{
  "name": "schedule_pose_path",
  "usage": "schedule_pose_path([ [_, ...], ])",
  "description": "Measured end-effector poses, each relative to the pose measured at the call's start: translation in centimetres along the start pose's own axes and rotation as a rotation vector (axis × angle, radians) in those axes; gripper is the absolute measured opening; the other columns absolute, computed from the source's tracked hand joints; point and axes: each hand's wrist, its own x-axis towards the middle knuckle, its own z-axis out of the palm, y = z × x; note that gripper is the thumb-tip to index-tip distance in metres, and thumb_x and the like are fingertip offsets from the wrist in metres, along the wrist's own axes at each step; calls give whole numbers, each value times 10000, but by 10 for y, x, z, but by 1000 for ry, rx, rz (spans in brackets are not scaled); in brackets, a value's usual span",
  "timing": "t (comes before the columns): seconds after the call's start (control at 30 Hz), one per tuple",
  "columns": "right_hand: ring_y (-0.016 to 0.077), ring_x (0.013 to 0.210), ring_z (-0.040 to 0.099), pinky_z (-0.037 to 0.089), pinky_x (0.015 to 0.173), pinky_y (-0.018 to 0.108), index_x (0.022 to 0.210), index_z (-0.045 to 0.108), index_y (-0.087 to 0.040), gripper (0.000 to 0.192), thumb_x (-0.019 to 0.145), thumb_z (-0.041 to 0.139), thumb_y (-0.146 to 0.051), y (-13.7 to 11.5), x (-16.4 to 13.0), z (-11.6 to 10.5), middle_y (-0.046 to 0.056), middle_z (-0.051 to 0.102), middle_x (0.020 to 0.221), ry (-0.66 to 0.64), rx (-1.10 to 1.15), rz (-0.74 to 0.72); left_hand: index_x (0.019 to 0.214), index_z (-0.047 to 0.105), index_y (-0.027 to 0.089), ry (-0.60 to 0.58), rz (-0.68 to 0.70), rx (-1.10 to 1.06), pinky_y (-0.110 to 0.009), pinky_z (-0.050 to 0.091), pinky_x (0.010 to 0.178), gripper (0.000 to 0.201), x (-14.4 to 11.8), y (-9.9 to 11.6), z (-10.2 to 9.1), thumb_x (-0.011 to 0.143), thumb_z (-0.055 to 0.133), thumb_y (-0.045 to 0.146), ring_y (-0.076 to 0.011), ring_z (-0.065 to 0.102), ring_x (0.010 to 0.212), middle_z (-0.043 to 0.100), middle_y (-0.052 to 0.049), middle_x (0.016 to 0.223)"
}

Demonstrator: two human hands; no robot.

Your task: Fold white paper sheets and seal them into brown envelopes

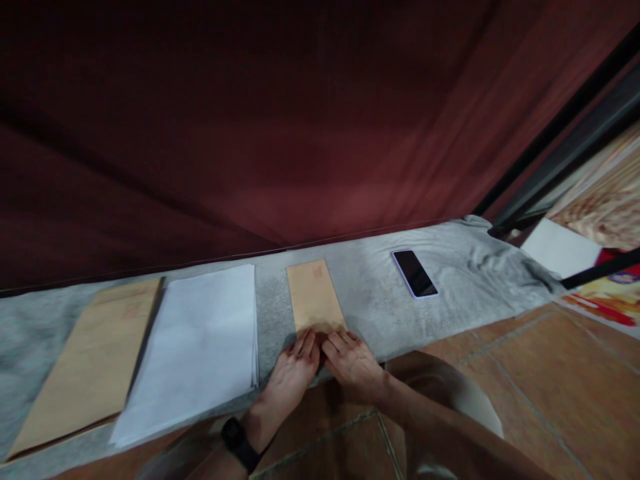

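A small brown paper envelope (pixel 316 293) lies on the grey cloth in front of me, with a faint reddish print near its far end. Both my hands meet at its near end. My left hand (pixel 299 363), with a black band on the wrist, has its fingers bent and closed on the left corner. On the right corner, the fingers of my right hand (pixel 351 360) are also curled and pressed together. My thumbs and the envelope's near edge are mostly hidden under the fingers.
Left of the envelope sit a stack of white paper (pixel 200 340) and a pile of larger brown envelopes (pixel 95 353). A phone (pixel 415 274) lies to the right on the grey cloth (pixel 370 280). Dark red fabric (pixel 300 147) hangs behind; tiled floor (pixel 530 373) shows at right.
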Motion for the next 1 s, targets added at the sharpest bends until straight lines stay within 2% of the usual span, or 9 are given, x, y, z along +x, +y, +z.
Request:
schedule_pose_path([
  [0.2, 250, 1060, 639, 520, 900, 384, 1160, 620, -190, 235, 939, 596, -113, 1, 5, -8, 96, 689, 1148, 36, -77, 29, 1282, 621, 162, 174, 29, -36, -389, 569, 959, 428, 1, -5, -8, 914, 439, 42, -250, 666, 1182, 681, -143, 1308],
  [0.33, 217, 1007, 650, 536, 815, 317, 1095, 622, -222, 197, 952, 549, -106, 14, 14, -28, 79, 689, 1062, 170, 60, 55, 1403, 521, 218, 423, -64, -235, -476, 418, 1157, 445, 8, -19, -32, 960, 564, 240, -269, 527, 1361, 557, -122, 1478],
  [0.4, 193, 928, 655, 544, 774, 298, 1051, 611, -230, 137, 976, 514, -169, 26, 22, -41, 69, 672, 1023, 362, 322, 145, 1491, 414, 224, 576, -294, -448, -504, 372, 1185, 586, 12, -30, -45, 952, 603, 351, -289, 419, 1444, 433, -137, 1575],
  [0.47, 162, 805, 645, 560, 710, 285, 977, 584, -241, 48, 969, 543, -265, 36, 30, -50, 23, 647, 936, 563, 732, 280, 1510, 383, 239, 672, -548, -757, -496, 410, 1154, 631, 16, -41, -53, 950, 591, 444, -293, 442, 1425, 429, -139, 1572],
  [0.57, 134, 715, 626, 581, 647, 269, 876, 564, -245, 182, 849, 699, -364, 37, 41, -49, -35, 617, 833, 657, 1386, 505, 1438, 471, 220, 592, -782, -1320, -471, 520, 1025, 625, 20, -44, -58, 927, 578, 563, -288, 630, 1219, 615, -145, 1375],
  [0.7, 112, 674, 619, 597, 715, 267, 752, 600, -216, 306, 629, 865, -304, 14, 44, -25, -55, 623, 737, 489, 1864, 785, 1435, 467, 181, 339, -802, -1731, -416, 570, 899, 733, 28, -25, -55, 835, 720, 519, -273, 704, 1043, 725, -122, 1133],
  [0.87, 145, 756, 677, 591, 796, 309, 874, 672, -200, 373, 603, 893, -329, -6, 34, -11, -5, 717, 841, 279, 1938, 783, 1507, 383, 181, 291, -814, -1742, -264, 533, 663, 907, 34, -15, -43, 734, 808, 388, -172, 684, 769, 742, -43, 919],
  [0.93, 160, 718, 685, 588, 749, 325, 890, 672, -179, 395, 675, 847, -460, 0, 27, -15, 27, 728, 806, 38, 1893, 774, 1538, 327, 165, 267, -821, -1695, -235, 489, 573, 963, 33, -19, -37, 720, 798, 360, -143, 639, 649, 719, -8, 806],
  [1.0, 165, 644, 673, 569, 647, 314, 844, 673, -145, 512, 773, 698, -651, 10, 21, -22, 77, 731, 764, -318, 1804, 726, 1576, 235, 167, 217, -828, -1653, -224, 457, 518, 1037, 30, -23, -32, 713, 783, 343, -132, 602, 571, 689, 23, 732],
])
